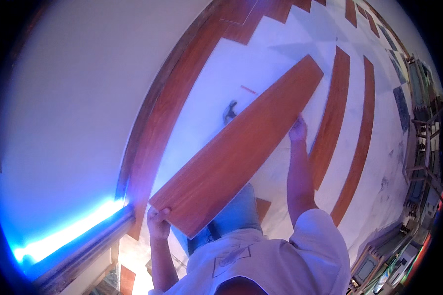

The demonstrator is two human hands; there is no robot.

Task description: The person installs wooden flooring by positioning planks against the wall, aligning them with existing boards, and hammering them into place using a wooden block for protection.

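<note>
A long reddish-brown floor plank (241,147) is held up slantwise in front of my body, its far end to the upper right. My left hand (158,222) grips the near left corner, thumb on top of the board. Along the right edge, toward the far end, my right hand (298,130) is closed round the plank, its fingertips partly hidden underneath. Past the plank's left edge, a small dark tool (229,112) lies on the pale floor; its kind I cannot make out. A thin red stick-like thing (249,90) lies close to it.
Laid planks (174,113) run along the left wall, stepping out at the far end. Two loose planks (332,118) (362,142) lie to the right. Dark tiles (401,108) and stacked wooden frames (421,142) line the far right. Bright light enters by a sill (83,248).
</note>
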